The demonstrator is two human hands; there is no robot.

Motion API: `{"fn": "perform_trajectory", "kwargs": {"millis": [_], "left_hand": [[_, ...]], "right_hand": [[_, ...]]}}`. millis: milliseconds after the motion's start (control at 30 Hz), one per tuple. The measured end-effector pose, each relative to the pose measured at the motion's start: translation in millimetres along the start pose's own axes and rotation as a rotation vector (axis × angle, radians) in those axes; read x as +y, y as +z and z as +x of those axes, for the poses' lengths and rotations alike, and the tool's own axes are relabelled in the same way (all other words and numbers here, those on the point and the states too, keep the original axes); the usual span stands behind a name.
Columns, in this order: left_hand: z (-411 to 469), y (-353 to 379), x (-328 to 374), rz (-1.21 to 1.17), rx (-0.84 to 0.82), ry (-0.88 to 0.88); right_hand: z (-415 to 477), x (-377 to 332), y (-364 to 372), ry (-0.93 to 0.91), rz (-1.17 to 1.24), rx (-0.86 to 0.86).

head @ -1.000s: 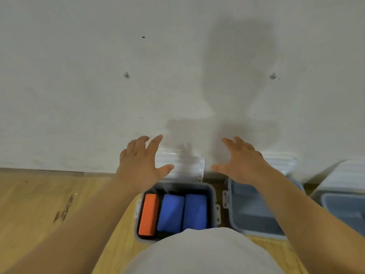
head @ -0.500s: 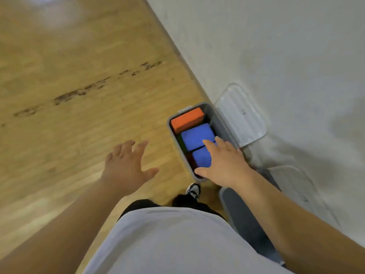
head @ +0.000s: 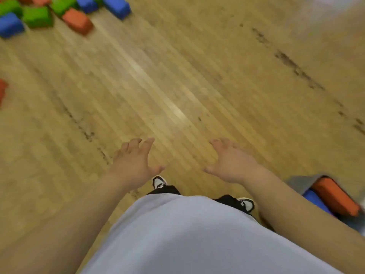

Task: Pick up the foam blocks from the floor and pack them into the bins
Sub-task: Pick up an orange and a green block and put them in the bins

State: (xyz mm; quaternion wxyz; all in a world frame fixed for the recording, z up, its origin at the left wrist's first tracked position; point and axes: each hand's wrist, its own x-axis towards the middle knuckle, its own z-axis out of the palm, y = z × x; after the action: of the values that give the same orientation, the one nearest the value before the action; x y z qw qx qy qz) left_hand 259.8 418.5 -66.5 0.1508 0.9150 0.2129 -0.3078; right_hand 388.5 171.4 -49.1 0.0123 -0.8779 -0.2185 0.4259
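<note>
The person's left hand and right hand both hang over the bare wooden plank floor with fingers spread, so each grip is empty and touches nothing. Below them show a pale grey shirt front and two black-and-white shoes.

At the right edge, beside the right forearm, stands a grey plastic bin. It already holds an orange foam block and a blue foam block pressed side by side; how full it is cannot be told, since most of it is cut off by the frame and the arm.

Well apart, in the far left corner, lies a loose cluster of foam blocks on the floor: an orange one, a green one, blue ones and others, blurred. One more orange block shows at the left edge.

Judged from this, the task is only partly done: some blocks are packed, while a good many remain to be fetched.
</note>
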Motion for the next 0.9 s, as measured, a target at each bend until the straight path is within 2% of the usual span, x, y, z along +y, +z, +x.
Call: {"fn": "perform_trajectory", "kwargs": {"millis": [67, 167, 333, 467, 600, 900], "left_hand": [[-30.4, 0.9, -83.6, -0.123, 0.032, -0.175], [-70.8, -10.0, -182.6, -0.259, 0.121, -0.39], [-121.5, -0.9, -270.3, -0.478, 0.208, -0.66], [-124.3, 2.5, -301.7, -0.626, 0.224, -0.801], [-99.9, -19.4, -335.0, -0.697, 0.25, -0.869], [27.1, -152.6, -430.2, -0.755, 0.287, -0.957]], "right_hand": [[25.6, -88.3, -8.9, -0.17, -0.151, -0.049], [58.7, -212.6, -28.2, -0.388, -0.353, -0.035], [88.9, -369.4, -38.6, -0.655, -0.567, -0.023], [115.8, -446.3, -44.2, -0.769, -0.672, -0.059], [158.1, -505.9, -61.0, -0.826, -0.737, -0.098], [297.6, -636.5, -175.7, -0.868, -0.8, -0.129]]}}
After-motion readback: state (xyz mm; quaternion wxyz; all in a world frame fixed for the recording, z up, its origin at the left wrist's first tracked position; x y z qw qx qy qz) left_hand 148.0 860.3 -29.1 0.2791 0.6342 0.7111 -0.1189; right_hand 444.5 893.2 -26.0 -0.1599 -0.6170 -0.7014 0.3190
